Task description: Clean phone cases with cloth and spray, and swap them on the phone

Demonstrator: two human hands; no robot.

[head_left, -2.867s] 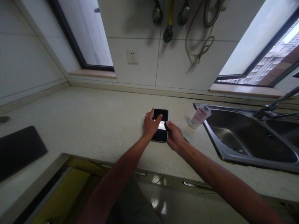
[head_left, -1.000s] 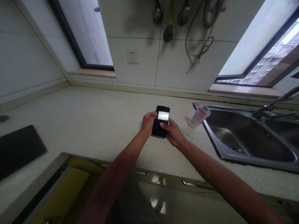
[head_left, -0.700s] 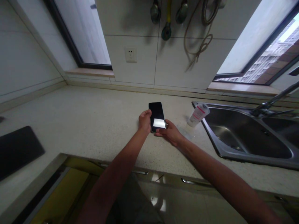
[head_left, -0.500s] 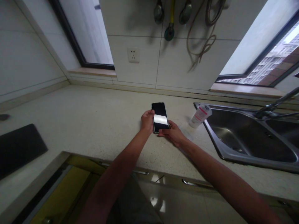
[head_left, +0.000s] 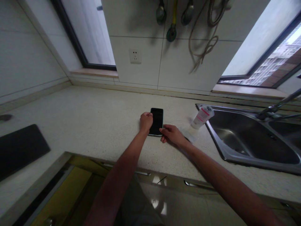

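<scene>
A black-screened smartphone (head_left: 157, 119) with a light rim is at the middle of the pale countertop, its long side pointing away from me. My left hand (head_left: 146, 122) is closed at its left edge, with the thumb over the screen side. At the lower right corner, my right hand (head_left: 173, 134) grips the phone between thumb and fingers. Fingertips under the phone are hidden. Beside my right wrist lies a flat translucent piece (head_left: 190, 135), partly covered by the forearm. A clear plastic cup with pink print (head_left: 202, 116) leans at the sink's edge.
On the right is a steel double sink (head_left: 246, 135) with a faucet (head_left: 270, 111). A dark flat panel (head_left: 22, 149) lies on the left counter. The counter's front edge (head_left: 164, 168) runs above drawers with metal handles. Behind are a wall socket (head_left: 135, 56) and hanging hoses (head_left: 204, 50).
The phone has turned a little and shifted slightly left and toward me. The bright reflection on its screen is gone. Both hands moved with it, and more of the translucent piece shows.
</scene>
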